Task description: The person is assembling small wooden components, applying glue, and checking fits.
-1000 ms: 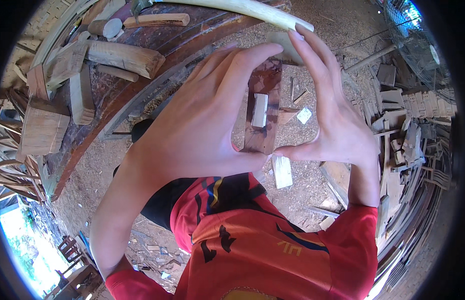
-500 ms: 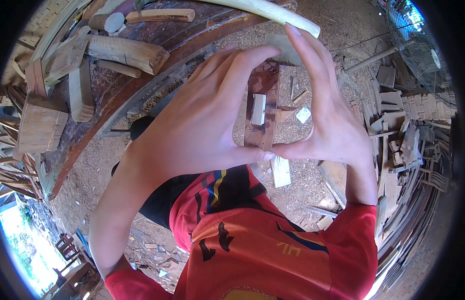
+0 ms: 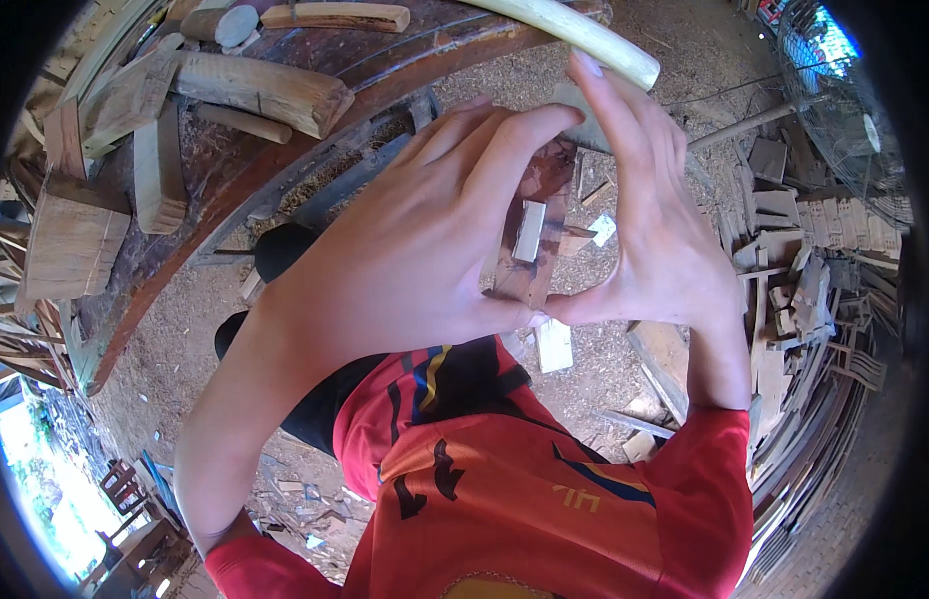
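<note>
My left hand point(image 3: 414, 235) and my right hand point(image 3: 654, 215) are raised in front of me, thumb tips meeting and index fingers arched toward each other. Nothing is held in either; the fingers of both are stretched out. Through the gap between them a reddish-brown board point(image 3: 525, 275) shows lower down, partly hidden by my left hand. On that board rests a small pale wood block point(image 3: 529, 231). Another pale block point(image 3: 554, 346) appears just below my thumbs. Beyond my fingertips, a pale curved wooden rod point(image 3: 584, 38) juts out over the bench edge.
At the left, a dark wooden bench point(image 3: 220, 195) carries several wood offcuts, including a thick split piece point(image 3: 265, 88). Scrap wood point(image 3: 794, 299) is heaped along the right side. A caged fan point(image 3: 844, 130) stands at the far right. Sawdust covers the floor point(image 3: 175, 349).
My hands keep the same pose, with the left index fingertip now nearer the right index finger. The view has shifted slightly, so the bench and rod appear farther right.
</note>
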Demonstrator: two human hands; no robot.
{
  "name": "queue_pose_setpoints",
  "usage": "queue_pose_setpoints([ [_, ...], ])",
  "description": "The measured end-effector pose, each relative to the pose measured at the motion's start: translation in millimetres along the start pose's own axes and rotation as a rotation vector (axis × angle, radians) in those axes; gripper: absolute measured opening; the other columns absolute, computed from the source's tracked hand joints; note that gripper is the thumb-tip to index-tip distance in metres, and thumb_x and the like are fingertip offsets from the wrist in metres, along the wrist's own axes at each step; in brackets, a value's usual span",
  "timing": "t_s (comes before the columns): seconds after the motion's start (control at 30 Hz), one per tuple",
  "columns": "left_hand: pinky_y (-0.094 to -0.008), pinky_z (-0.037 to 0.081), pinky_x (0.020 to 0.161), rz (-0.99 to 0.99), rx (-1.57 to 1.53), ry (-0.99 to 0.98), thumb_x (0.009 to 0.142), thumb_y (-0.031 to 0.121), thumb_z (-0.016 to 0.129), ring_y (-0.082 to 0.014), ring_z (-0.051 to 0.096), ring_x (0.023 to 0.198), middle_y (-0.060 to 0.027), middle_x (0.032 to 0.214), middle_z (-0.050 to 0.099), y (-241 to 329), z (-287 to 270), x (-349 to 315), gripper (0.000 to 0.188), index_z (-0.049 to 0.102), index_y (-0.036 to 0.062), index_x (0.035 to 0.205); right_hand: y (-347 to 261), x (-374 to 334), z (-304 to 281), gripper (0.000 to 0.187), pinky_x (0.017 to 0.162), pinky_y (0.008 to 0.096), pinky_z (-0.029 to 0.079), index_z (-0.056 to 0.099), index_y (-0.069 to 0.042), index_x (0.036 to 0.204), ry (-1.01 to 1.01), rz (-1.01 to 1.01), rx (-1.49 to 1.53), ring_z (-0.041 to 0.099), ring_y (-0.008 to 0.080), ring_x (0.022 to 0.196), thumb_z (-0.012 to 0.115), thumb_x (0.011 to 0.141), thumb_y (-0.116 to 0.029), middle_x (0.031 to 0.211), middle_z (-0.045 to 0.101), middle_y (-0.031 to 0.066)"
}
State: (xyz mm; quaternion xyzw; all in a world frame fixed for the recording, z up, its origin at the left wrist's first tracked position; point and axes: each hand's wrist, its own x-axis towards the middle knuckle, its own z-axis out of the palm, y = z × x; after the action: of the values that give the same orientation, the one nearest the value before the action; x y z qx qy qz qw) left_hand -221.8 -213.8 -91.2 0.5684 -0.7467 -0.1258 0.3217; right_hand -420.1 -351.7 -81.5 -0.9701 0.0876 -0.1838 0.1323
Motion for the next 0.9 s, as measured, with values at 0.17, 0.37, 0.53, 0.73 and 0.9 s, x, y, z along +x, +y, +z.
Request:
queue_pose_setpoints([
  [0.17, -0.0469, 0.038, 0.116, -0.014, -0.078, -0.017, 0.061, 0.020, 0.094, -0.0426, 0.046, 0.139, -0.0221, 0.149, 0.046, -1.8, -0.1, -2.7, 0.111, 0.033, 0.0018, 0.152, 0.2, 3.2, 4.1, 0.149, 0.118, 0.0564, 0.028, 0.018, -0.007, 0.165, -0.016, -0.032, -0.036, 0.035, 0.0450, 0.146, 0.096, 0.042, -0.041, 0.161, 0.037, 0.0230],
  [0.37, -0.0471, 0.038, 0.116, -0.018, -0.119, -0.012, 0.062, 0.020, 0.094, -0.0429, 0.046, 0.139, -0.0226, 0.149, 0.046, -2.5, -0.9, -3.0, 0.111, 0.031, 0.0009, 0.152, -2.6, 3.7, 1.9, 0.149, 0.118, 0.0579, 0.027, 0.017, -0.007, 0.165, -0.053, 0.017, -0.069, 0.035, 0.0441, 0.148, 0.093, 0.045, -0.049, 0.161, 0.036, 0.0233],
  [0.53, -0.0475, 0.038, 0.116, 0.020, -0.055, 0.001, 0.062, 0.020, 0.094, -0.0444, 0.045, 0.140, -0.0245, 0.150, 0.044, -0.5, 0.6, -4.6, 0.113, 0.029, 0.0008, 0.153, -5.1, 5.7, 4.2, 0.151, 0.119, 0.0599, 0.022, 0.015, -0.006, 0.165, -0.029, -0.013, -0.063, 0.035, 0.0439, 0.148, 0.092, 0.042, -0.047, 0.159, 0.038, 0.0246],
  [0.73, -0.0489, 0.037, 0.117, 0.035, -0.034, 0.020, 0.062, 0.021, 0.095, -0.0472, 0.044, 0.139, -0.0297, 0.149, 0.042, -0.4, 2.0, -7.3, 0.115, 0.028, 0.0004, 0.153, -5.3, 6.4, 9.2, 0.154, 0.122, 0.0604, 0.018, 0.015, -0.006, 0.165, -0.018, -0.049, -0.077, 0.037, 0.0435, 0.147, 0.092, 0.038, -0.047, 0.156, 0.040, 0.0245],
  [0.9, -0.0491, 0.038, 0.116, 0.021, -0.022, 0.010, 0.062, 0.024, 0.096, -0.0473, 0.043, 0.140, -0.0292, 0.150, 0.042, -1.6, 1.9, -8.2, 0.116, 0.028, 0.0001, 0.153, -4.7, 7.4, 10.8, 0.157, 0.122, 0.0603, 0.016, 0.016, -0.005, 0.165, -0.039, -0.052, -0.100, 0.037, 0.0427, 0.147, 0.092, 0.038, -0.059, 0.156, 0.040, 0.0241],
])
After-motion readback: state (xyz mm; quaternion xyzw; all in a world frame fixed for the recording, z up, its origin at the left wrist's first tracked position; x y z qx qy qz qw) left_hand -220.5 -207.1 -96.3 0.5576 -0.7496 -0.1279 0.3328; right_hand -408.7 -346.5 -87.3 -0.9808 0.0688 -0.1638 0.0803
